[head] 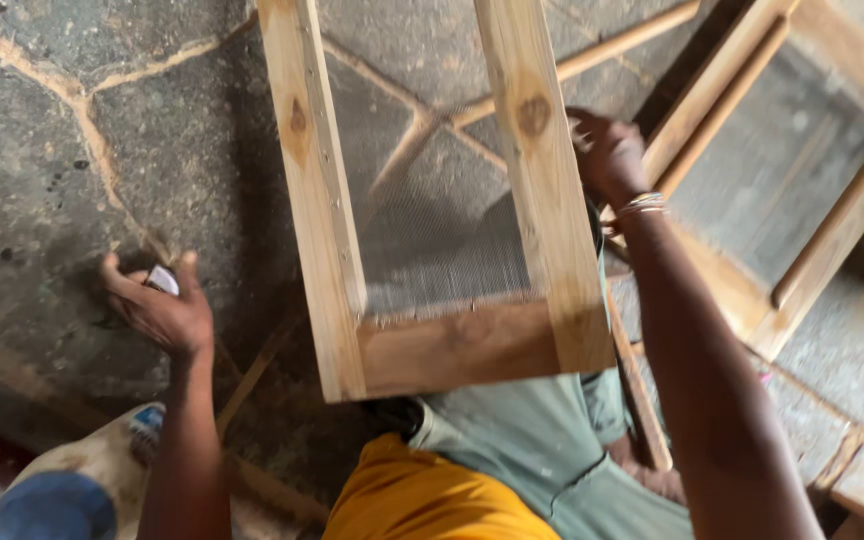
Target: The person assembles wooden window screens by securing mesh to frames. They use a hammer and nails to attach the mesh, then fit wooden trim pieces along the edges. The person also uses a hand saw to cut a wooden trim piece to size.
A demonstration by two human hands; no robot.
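Wooden frame with fine mesh stretched across it stands propped against the person's lap, bottom rail resting near the knees, the two long side rails running up and away. The tilt puts the meshed face in front of the person and within reach of both arms.

Right hand reaches behind the right rail, fingers curled at its far edge. It seems to steady the frame so it does not tip sideways. How tightly it grips I cannot tell, as the rail hides part of the fingers. A bracelet sits on that wrist.

Left hand is low, down at the stone floor, well apart from the frame. The fingers are half closed around a small pale object, pinched between thumb and fingers. What the object is I cannot make out; it is too small and partly covered.

A second frame of the same build lies flat on the floor to the right, beyond the right arm. Thin wooden strips lie across the floor behind the standing frame. A sandalled foot shows at lower left.
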